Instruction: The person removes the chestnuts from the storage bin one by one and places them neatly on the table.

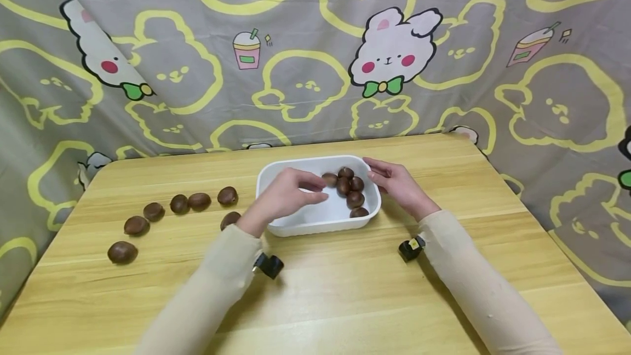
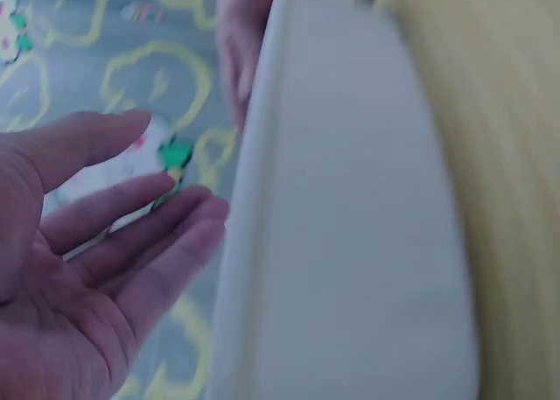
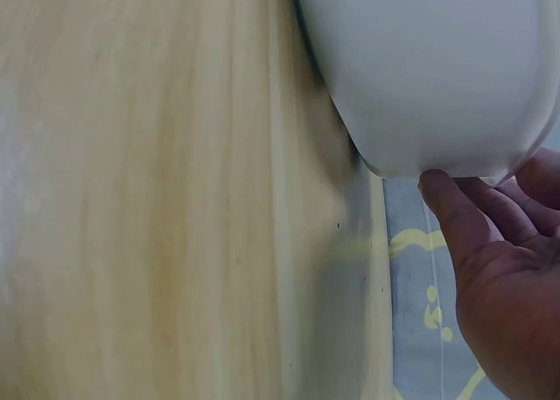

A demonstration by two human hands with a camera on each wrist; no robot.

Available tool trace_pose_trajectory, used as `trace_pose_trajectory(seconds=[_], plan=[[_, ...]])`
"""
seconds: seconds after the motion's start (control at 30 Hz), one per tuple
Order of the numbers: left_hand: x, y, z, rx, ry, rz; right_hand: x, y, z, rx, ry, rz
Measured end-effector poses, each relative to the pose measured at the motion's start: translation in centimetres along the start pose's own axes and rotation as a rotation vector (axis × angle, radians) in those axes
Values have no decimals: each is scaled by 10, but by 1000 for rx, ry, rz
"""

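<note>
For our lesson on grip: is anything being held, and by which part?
The right hand holds the tray by its right end, at the rim. The left hand, over the tray, holds nothing.

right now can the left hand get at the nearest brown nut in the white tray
Probably yes: the left hand is over the open white tray, seems to hold nothing, and the nearest brown nut lies just past its fingertips, with nothing visible between.
</note>
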State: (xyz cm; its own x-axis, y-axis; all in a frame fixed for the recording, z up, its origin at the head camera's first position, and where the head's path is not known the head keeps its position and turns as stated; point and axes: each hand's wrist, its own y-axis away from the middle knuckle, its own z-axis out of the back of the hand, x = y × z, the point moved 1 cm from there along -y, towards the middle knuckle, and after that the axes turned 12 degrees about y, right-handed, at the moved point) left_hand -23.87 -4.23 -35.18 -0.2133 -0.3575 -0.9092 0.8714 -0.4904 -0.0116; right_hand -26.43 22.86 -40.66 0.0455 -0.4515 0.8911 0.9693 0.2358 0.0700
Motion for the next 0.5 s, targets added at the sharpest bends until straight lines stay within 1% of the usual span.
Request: trace_pose_trajectory(seconds=[0.1,0.2,0.43,0.5], plan=[[-2,-11,-19,14,29,39,0,-2,-1,4,8,2],[-4,-20,-32,27,30,80,1,-2,-1,6,19,1],[-1,-33,-52,87,60,214,1,0,2,8,24,-6],[0,-36,-57,98,48,235,0,0,2,10,22,-7]])
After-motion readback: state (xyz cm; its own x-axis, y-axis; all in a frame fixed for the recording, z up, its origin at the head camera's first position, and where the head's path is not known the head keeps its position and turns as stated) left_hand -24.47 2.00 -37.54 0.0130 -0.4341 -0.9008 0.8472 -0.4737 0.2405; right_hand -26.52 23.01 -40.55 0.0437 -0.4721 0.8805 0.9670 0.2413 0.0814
